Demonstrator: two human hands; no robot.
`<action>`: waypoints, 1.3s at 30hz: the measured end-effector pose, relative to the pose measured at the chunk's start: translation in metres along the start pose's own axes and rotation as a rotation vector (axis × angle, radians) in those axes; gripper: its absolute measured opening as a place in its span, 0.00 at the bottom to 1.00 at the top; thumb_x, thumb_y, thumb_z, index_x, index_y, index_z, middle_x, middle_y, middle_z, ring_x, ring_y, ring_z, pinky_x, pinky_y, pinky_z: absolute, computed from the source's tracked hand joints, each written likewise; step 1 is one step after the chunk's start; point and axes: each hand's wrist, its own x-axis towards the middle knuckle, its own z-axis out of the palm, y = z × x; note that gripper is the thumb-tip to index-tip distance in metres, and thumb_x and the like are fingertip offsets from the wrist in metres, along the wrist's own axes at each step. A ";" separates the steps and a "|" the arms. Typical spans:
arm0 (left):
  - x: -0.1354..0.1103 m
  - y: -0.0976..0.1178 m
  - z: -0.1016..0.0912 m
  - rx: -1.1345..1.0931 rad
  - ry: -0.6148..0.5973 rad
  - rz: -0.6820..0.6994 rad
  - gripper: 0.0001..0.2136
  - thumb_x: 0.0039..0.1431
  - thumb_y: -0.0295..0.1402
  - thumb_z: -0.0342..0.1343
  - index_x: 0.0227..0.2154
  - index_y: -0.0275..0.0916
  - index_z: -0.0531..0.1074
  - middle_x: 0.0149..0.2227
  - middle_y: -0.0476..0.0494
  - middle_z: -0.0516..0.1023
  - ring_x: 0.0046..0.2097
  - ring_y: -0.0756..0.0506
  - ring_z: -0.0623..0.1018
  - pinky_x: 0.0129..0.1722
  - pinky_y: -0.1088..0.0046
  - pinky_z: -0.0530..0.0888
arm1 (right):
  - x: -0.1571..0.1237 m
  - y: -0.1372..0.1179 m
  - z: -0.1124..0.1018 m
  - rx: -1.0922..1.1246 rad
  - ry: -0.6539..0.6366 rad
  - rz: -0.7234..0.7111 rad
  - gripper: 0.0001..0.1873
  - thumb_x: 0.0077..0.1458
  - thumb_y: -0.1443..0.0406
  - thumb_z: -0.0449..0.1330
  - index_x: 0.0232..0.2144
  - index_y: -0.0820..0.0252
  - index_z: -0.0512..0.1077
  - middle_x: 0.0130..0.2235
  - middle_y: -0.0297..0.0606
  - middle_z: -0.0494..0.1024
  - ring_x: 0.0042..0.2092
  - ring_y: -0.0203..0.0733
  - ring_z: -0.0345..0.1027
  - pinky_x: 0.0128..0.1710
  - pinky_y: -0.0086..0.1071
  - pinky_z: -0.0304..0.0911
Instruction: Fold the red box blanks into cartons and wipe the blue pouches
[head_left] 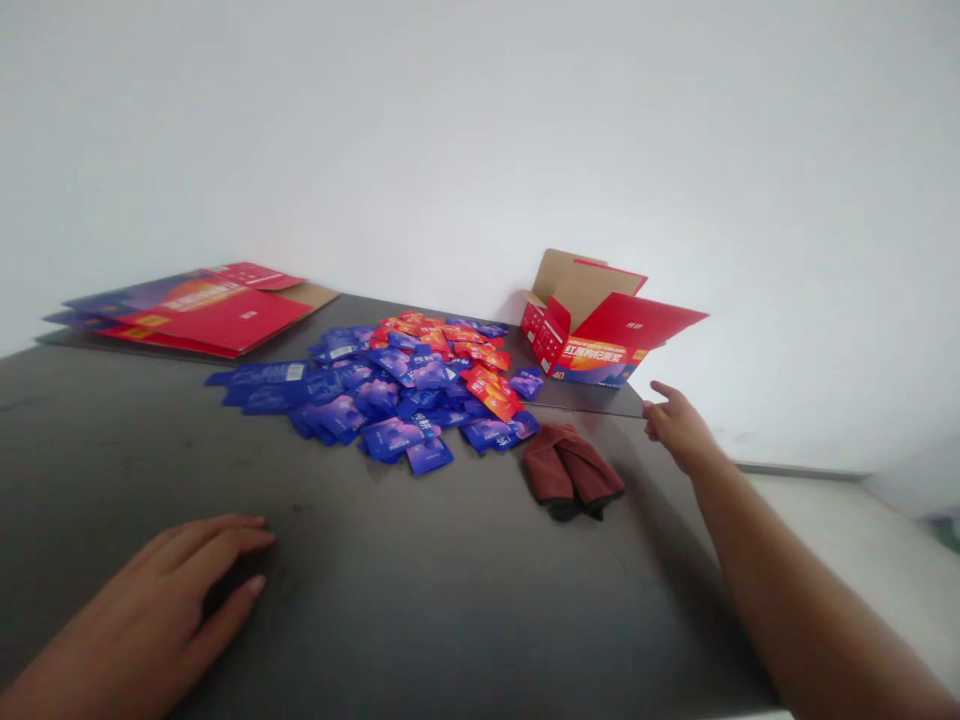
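The left hand rests empty on the dark table, fingers loosely spread. The right hand, open and empty, reaches near the open red box at far right, a folded cloth just left of it. Blue and red sachets lie heaped mid-table.

A loose heap of flat blue and red-orange foil sachets covers the middle of the dark desk. Just beside it lies a folded maroon cloth, and farther back stands an open red cardboard carton, flaps raised.
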 end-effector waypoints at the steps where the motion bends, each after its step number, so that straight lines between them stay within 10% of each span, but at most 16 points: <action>1: 0.002 0.007 -0.004 0.003 0.037 0.005 0.19 0.62 0.56 0.54 0.50 0.72 0.85 0.56 0.50 0.89 0.60 0.28 0.85 0.63 0.37 0.79 | -0.013 -0.007 0.001 -0.003 -0.024 -0.034 0.38 0.66 0.57 0.59 0.74 0.66 0.63 0.34 0.36 0.77 0.28 0.41 0.71 0.28 0.34 0.70; 8: 0.011 0.043 -0.032 0.039 -0.027 0.073 0.22 0.68 0.51 0.51 0.49 0.48 0.87 0.56 0.35 0.87 0.60 0.28 0.84 0.65 0.38 0.80 | -0.094 -0.066 0.013 -0.096 -0.154 -0.263 0.29 0.66 0.53 0.59 0.63 0.61 0.77 0.29 0.33 0.76 0.31 0.45 0.73 0.35 0.38 0.68; 15: 0.021 0.042 -0.048 0.056 -0.159 0.146 0.17 0.67 0.46 0.58 0.51 0.47 0.85 0.59 0.37 0.85 0.63 0.30 0.82 0.68 0.45 0.77 | -0.165 -0.135 0.057 -0.125 -0.451 -0.502 0.17 0.69 0.58 0.59 0.54 0.56 0.81 0.40 0.38 0.87 0.39 0.45 0.80 0.44 0.38 0.71; 23: 0.077 0.060 -0.085 0.017 -0.432 0.125 0.12 0.62 0.42 0.58 0.42 0.47 0.82 0.49 0.38 0.87 0.52 0.32 0.85 0.56 0.50 0.79 | -0.177 -0.187 0.097 -0.261 -0.627 -0.658 0.15 0.69 0.64 0.63 0.55 0.58 0.82 0.36 0.36 0.84 0.35 0.41 0.76 0.39 0.35 0.66; 32: 0.130 0.073 -0.084 -0.013 -0.419 0.156 0.11 0.62 0.39 0.57 0.42 0.43 0.80 0.46 0.38 0.87 0.49 0.34 0.85 0.50 0.58 0.76 | -0.183 -0.163 0.150 -0.187 -0.608 -0.717 0.11 0.69 0.67 0.62 0.50 0.58 0.81 0.48 0.44 0.87 0.46 0.46 0.79 0.50 0.38 0.70; 39: 0.172 0.013 -0.093 -0.190 -0.209 -0.105 0.03 0.54 0.36 0.66 0.33 0.46 0.82 0.32 0.45 0.83 0.38 0.37 0.81 0.43 0.62 0.71 | -0.178 -0.136 0.164 -0.129 -0.631 -0.661 0.11 0.70 0.62 0.60 0.48 0.56 0.81 0.39 0.39 0.86 0.40 0.46 0.80 0.43 0.37 0.70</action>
